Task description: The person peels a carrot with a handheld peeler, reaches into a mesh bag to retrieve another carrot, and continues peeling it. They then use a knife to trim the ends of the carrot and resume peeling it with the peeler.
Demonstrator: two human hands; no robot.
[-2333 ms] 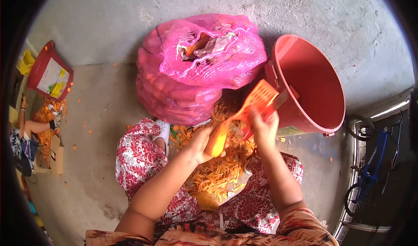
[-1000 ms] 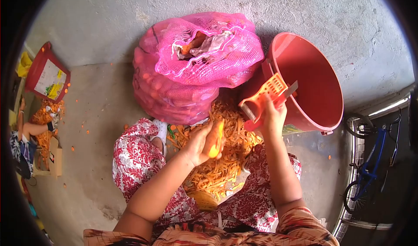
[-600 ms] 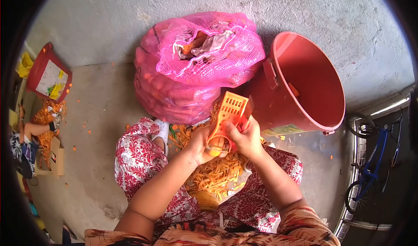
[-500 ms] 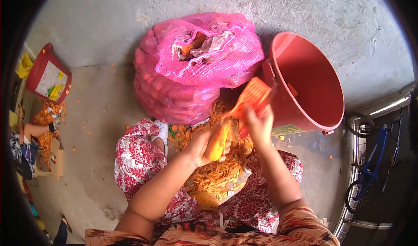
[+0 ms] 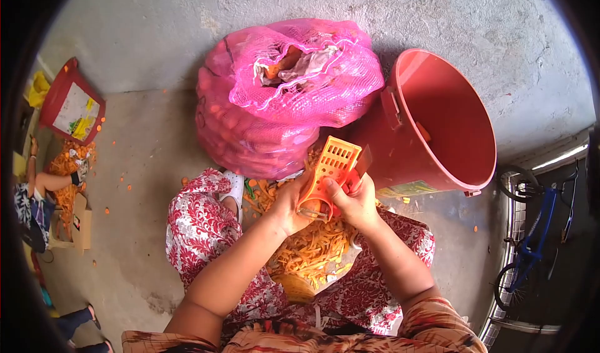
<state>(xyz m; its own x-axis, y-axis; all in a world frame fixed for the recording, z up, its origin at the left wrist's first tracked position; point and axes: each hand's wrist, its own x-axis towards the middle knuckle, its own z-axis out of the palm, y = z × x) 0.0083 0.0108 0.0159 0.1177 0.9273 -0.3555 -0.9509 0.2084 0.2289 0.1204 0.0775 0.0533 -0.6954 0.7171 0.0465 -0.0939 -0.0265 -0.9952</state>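
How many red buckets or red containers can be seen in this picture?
2. One large red bucket stands tilted to the right of the pink mesh sack. A second red container lies far left on the floor. Others may be hidden.

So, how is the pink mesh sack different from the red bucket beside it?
The pink mesh sack is soft, netted and bulging full, with carrots showing through; the red bucket is rigid, smooth plastic and looks empty inside. The sack slumps with a crumpled open top, while the bucket tilts with a round open mouth. Both stand on the concrete floor against the wall.
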